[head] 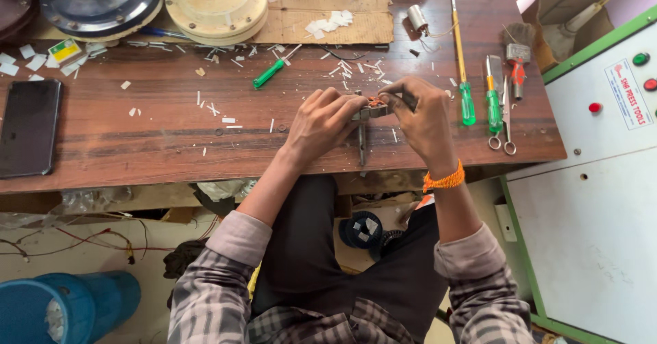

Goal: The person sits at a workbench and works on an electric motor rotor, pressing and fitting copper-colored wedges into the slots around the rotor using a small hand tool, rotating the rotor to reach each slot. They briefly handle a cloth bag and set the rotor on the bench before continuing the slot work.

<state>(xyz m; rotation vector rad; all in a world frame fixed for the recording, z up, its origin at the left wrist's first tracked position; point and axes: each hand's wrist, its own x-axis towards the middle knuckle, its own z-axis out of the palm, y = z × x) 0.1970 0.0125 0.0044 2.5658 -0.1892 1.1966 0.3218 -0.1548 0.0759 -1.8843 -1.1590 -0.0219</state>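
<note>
Both of my hands meet over a small metal part with copper-coloured winding (373, 104) near the front of the wooden workbench (137, 145). My left hand (321, 121) grips the part from the left, fingers curled around it. On the right, my right hand (423, 115) pinches its edge; an orange thread band circles that wrist. A dark metal rod (361, 145) runs from the part toward the bench's front edge.
A black phone (29, 126) lies at the left. Two round motor housings (217, 5) stand at the back. Green-handled screwdrivers (467, 101), scissors (505, 121) and a brush (518, 67) lie to the right. White scraps litter the bench. A blue bucket (65, 306) stands on the floor.
</note>
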